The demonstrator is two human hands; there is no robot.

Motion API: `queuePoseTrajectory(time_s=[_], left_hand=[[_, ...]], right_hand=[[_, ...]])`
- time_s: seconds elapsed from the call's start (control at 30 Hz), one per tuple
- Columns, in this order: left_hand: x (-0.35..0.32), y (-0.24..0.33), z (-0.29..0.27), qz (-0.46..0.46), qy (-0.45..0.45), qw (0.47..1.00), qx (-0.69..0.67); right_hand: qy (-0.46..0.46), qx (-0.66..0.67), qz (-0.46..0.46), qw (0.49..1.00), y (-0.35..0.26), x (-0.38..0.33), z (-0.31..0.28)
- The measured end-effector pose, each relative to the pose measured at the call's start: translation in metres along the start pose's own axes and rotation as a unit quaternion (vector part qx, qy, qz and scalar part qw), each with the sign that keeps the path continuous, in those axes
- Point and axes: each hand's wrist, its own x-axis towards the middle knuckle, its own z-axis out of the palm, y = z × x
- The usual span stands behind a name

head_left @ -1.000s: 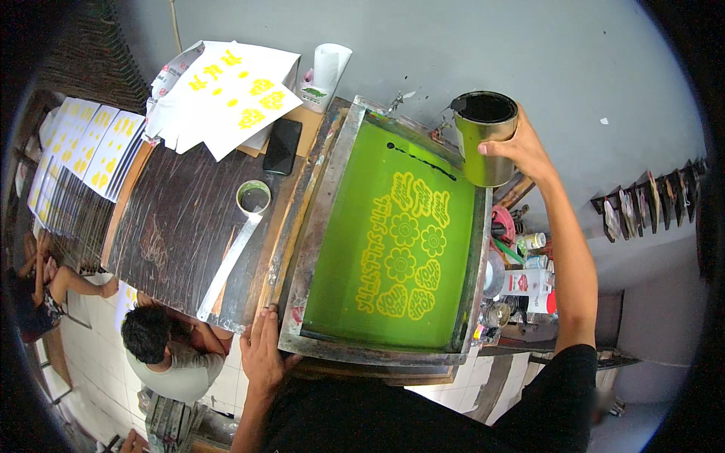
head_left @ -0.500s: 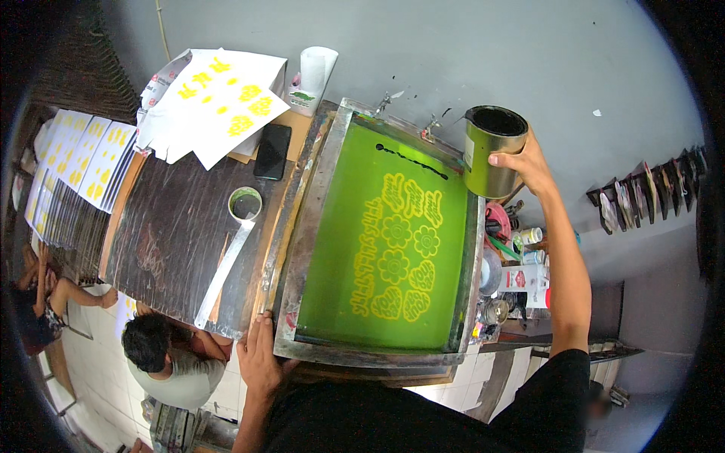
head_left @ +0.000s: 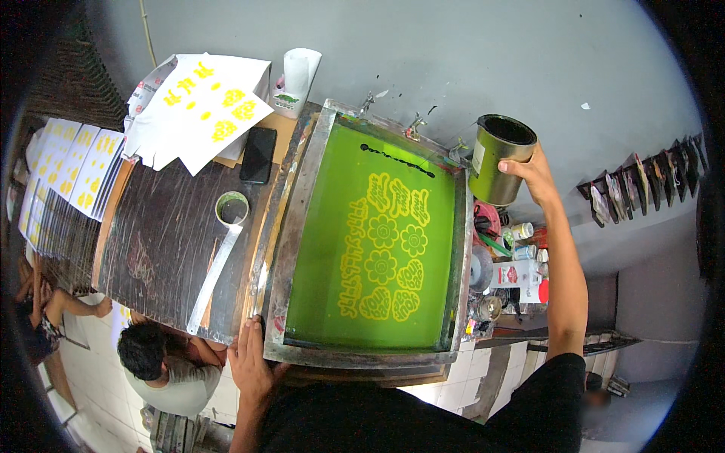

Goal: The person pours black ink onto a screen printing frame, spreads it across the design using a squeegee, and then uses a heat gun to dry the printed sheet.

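I log a dark phone screen [head_left: 257,154] left of the frame; a red-white carton [head_left: 521,273], possibly labelled, on its right.

Above the green printing screen [head_left: 374,249] the air is open, so a hand could sweep its whole length. Its right edge is hemmed in by crowded small bottles and jars [head_left: 513,260]. To the left, the dark surface [head_left: 158,241] offers bare room between a small cup [head_left: 232,208], a phone [head_left: 257,154] and stacked printed sheets [head_left: 200,106].
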Motion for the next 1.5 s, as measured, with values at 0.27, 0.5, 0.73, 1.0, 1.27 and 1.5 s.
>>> queuePoseTrajectory(time_s=[0.27, 0.5, 0.73, 1.0, 1.27, 1.5], left_hand=[[0.001, 0.0, -0.002, 0.01, 0.006, 1.0, -0.006], [0.0, 0.0, -0.002, 0.003, -0.005, 1.0, 0.004], [0.0, 0.0, -0.001, 0.001, -0.004, 1.0, -0.004], [0.001, -0.001, 0.0, 0.002, 0.001, 1.0, -0.004], [0.0, 0.0, 0.001, -0.013, -0.01, 1.0, -0.011], [-0.001, -0.002, 0.002, -0.005, -0.009, 1.0, -0.006]], right_hand=[[0.002, -0.006, 0.004, 1.0, -0.003, 0.001, -0.003], [0.011, -0.002, 0.002, 1.0, -0.006, 0.003, -0.003], [-0.004, 0.008, -0.005, 1.0, -0.005, 0.005, -0.005], [-0.002, 0.003, -0.001, 1.0, -0.005, 0.007, -0.006], [-0.005, 0.015, -0.008, 1.0, -0.007, 0.006, -0.004], [0.01, 0.028, 0.001, 1.0, 0.003, 0.004, -0.006]])
